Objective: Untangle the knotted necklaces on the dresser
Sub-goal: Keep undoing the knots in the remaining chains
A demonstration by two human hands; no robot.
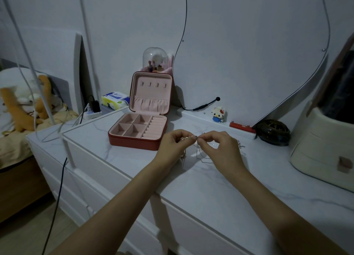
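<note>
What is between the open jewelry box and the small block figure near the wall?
In the head view, only bare marble dresser top lies between the jewelry box and the block figure. The black cable runs behind that stretch, by the wall.

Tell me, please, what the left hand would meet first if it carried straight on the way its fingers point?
Probably the right hand: the left hand points right, its fingertips nearly touching the other's over the necklaces both pinch. Depth is unclear.
</note>
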